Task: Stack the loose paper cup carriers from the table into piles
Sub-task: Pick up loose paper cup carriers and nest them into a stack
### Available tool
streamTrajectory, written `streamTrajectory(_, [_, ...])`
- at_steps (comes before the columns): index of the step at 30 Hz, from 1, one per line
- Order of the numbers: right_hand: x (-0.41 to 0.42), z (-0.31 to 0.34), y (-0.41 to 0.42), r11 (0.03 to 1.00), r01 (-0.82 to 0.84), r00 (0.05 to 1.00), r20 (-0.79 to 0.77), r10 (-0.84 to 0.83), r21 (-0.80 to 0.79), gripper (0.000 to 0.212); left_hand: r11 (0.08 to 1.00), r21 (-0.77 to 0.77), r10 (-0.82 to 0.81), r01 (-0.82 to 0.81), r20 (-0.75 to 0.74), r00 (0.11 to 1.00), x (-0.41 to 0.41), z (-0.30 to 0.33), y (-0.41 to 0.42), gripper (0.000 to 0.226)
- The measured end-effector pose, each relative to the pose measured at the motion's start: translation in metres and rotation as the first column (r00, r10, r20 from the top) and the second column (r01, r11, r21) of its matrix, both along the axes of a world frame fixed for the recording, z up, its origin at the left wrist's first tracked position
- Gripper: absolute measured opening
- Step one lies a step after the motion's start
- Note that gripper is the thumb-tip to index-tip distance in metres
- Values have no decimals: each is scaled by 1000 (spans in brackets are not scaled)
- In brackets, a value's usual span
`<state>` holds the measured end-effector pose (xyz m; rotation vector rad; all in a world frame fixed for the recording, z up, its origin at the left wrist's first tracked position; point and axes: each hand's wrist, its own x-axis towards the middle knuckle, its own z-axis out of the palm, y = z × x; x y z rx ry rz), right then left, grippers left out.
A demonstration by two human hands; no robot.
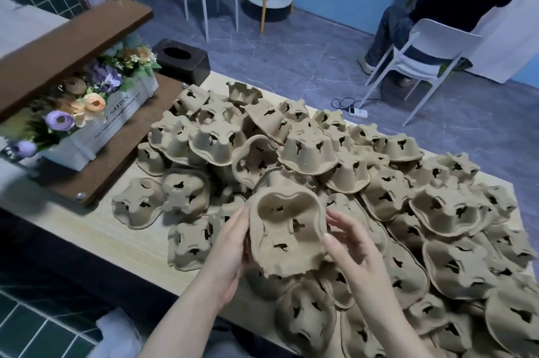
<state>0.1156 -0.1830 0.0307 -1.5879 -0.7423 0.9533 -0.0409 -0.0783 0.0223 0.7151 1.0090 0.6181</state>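
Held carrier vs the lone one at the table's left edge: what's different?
The held carrier is off the table, tilted, its hollow side facing the camera; the left-edge carrier lies on the table with its cup bottoms up. The left hand grips the held one and the right hand touches it; the other is untouched. Both are tan pulp.

Matt, rough moulded paper pulp with ragged edges on every cup carrier [287,229], in the held piece at lower centre and the heap [379,182] alike. Pale wood grain with a smooth, low sheen on the desk [140,244]; darker brown wood on the shelf board [73,48] at upper left. Smooth white plastic on the chair [431,48] at upper right, glossy grey veined tile on the floor [291,51].
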Motion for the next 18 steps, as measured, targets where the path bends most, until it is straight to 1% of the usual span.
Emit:
streamTrajectory(2, [-8,2,9,999,21,985,-168,-28,-40,40,1000,-11,-18,18,20,1000,-6,1,7,31])
streamTrajectory(4, [-17,2,17,997,26,969,-245,-42,-69,38,998,-32,-53,53,25,998,-13,2,14,34])
streamTrajectory(8, [-35,1,33,991,89,956,-271,-112,-96,25,988,-119,-89,95,56,994,-32,4,32,53])
streamTrajectory(10, [-44,2,40,988,116,950,-280,-140,-99,22,986,-107,-118,126,80,990,-43,4,39,57])
streamTrajectory(11, [-49,3,44,988,120,949,-281,-143,-97,22,985,-80,-143,150,82,986,-48,5,41,54])
streamTrajectory(13, [-56,5,51,989,111,958,-255,-133,-98,23,986,-11,-166,167,61,984,-56,4,47,42])
streamTrajectory(16, [-60,8,61,987,119,975,-176,-136,-105,22,989,35,-144,143,44,989,-65,1,57,52])
streamTrajectory(17, [-57,9,66,986,133,983,-111,-144,-101,22,990,38,-138,137,49,989,-67,0,60,52])
streamTrajectory(18, [-52,9,71,984,152,988,-12,-153,-91,21,989,41,-142,140,55,988,-69,0,63,49])
